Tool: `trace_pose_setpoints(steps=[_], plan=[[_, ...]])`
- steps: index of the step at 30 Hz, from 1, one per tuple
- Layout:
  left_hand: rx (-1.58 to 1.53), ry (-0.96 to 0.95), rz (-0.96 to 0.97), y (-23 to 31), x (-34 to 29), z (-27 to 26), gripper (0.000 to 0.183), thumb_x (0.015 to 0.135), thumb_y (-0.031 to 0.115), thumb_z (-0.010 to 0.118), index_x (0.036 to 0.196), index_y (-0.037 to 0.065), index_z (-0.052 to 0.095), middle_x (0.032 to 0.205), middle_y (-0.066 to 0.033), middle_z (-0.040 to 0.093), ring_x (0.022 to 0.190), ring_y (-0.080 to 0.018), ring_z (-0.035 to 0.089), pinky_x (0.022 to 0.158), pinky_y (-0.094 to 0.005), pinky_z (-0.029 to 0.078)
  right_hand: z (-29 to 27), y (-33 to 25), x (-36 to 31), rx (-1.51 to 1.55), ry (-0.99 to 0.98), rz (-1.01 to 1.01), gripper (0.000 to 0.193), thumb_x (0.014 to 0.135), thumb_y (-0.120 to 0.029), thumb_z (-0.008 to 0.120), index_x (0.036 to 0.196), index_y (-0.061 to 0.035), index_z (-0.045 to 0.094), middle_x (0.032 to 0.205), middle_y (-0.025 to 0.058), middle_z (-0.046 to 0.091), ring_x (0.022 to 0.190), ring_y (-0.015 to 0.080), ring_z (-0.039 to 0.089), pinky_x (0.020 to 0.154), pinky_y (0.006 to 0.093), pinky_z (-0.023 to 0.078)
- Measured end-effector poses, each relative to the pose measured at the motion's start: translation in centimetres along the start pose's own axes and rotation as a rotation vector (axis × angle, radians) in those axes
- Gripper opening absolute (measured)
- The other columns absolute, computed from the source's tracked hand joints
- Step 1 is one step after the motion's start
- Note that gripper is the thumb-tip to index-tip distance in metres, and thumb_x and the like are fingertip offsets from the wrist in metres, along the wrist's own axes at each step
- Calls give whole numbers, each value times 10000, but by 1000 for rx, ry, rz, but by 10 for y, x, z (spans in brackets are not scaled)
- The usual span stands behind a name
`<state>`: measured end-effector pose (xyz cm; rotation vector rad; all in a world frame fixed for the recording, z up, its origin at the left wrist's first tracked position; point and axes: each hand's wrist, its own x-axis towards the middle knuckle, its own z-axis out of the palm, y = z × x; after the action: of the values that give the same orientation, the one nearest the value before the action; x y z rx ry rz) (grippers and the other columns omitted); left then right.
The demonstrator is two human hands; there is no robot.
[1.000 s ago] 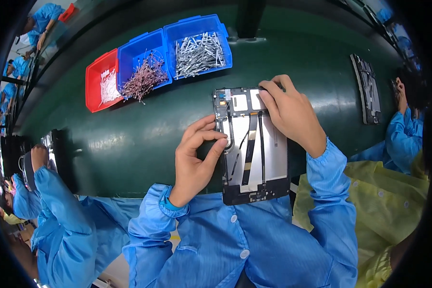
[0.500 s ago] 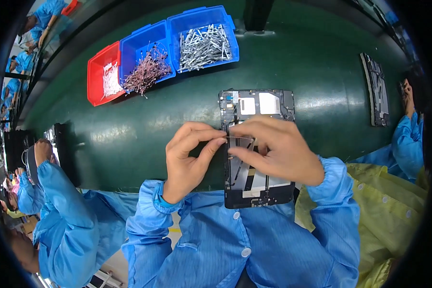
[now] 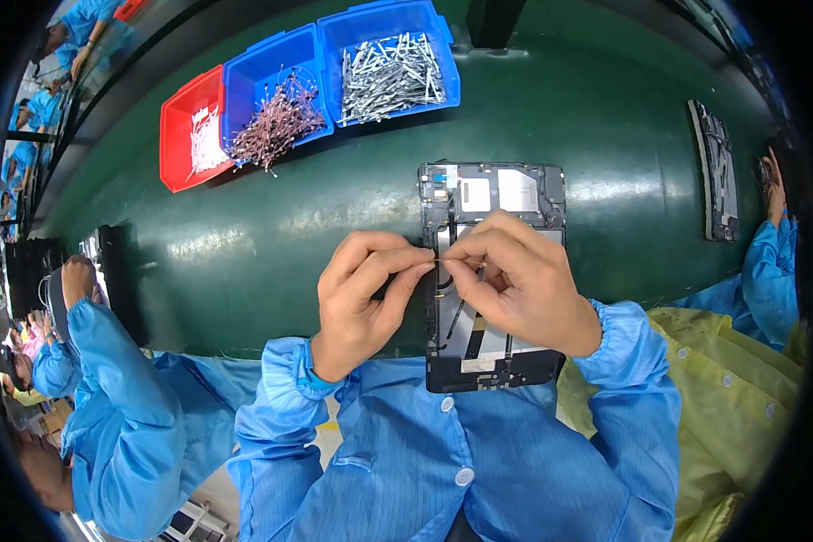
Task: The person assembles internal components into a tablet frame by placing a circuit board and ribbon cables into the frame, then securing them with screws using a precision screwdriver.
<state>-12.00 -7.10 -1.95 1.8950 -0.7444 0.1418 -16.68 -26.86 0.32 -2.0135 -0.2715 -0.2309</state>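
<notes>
An opened tablet-like device lies on the green bench in front of me, its inner parts facing up. Over its left edge, my left hand pinches one end of a thin reddish wire between thumb and forefinger. The same wire is pinched by my right hand above the middle of the device, a short span showing between the fingertips. My right hand covers part of the device's centre. Two pale rectangular patches show near its far end.
Along the far side stand a red bin of small white pieces, a blue bin of reddish wires and another blue bin of silvery strips. A second device lies at the right. Co-workers sit on both sides.
My right hand's fingers have closed from a looser pose into a pinch on the wire near my left fingertips. The device and bins appear slightly shifted in view.
</notes>
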Motion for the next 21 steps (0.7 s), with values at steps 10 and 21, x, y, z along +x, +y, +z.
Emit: trace_pose_setpoints(steps=[10,21], plan=[[-309,-157,-587,-9,11,-9,294,906,42,730,1185,-14,657,998,-71,672,721,-86,617,623,-230,512,-3,21,18,-76,-70,7,120,856,-17,700,942,13,622,833,133,590,683,281,658,611,371,532],[-522,-323,-883,-15,36,-13,164,956,83,684,1046,-46,637,882,-70,666,563,-61,590,422,-205,441,-1,28,19,-131,-103,-18,102,860,-32,700,935,-5,636,825,115,592,675,264,650,594,365,526]])
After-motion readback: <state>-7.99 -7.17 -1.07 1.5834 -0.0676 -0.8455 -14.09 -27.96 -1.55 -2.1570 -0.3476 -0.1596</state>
